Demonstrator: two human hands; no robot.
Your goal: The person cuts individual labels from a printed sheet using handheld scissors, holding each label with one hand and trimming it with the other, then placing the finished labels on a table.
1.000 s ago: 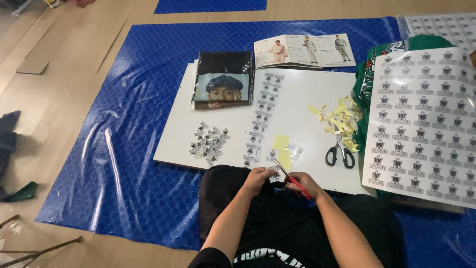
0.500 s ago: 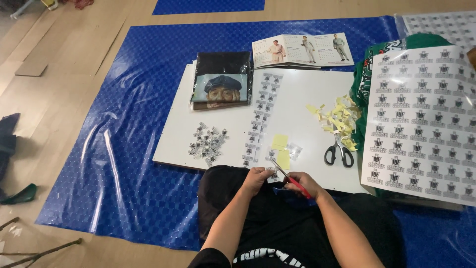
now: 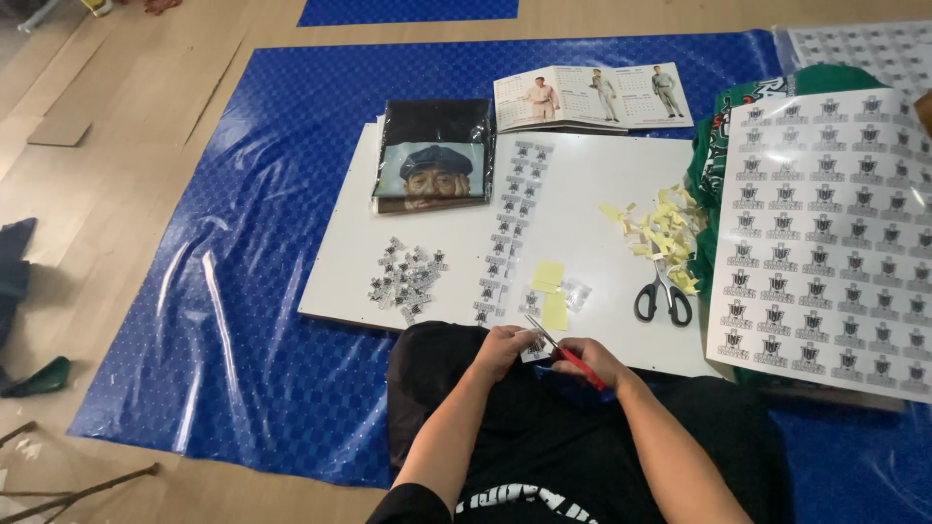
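small sticker piece (image 3: 533,346) sits pinched in the left hand (image 3: 502,347), right at the blades of the red-handled scissors (image 3: 566,353), which the right hand (image 3: 590,360) holds in a closed grip. blades look slightly parted, hard to tell. black-handled scissors (image 3: 662,297) lie just beyond the right hand on the white board (image 3: 582,194).

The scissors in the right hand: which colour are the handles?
Red, in the head view: scissors, right hand.

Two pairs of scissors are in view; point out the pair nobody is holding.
The black-handled scissors lying on the white board beside the yellow scraps. The red-handled scissors are in the right hand.
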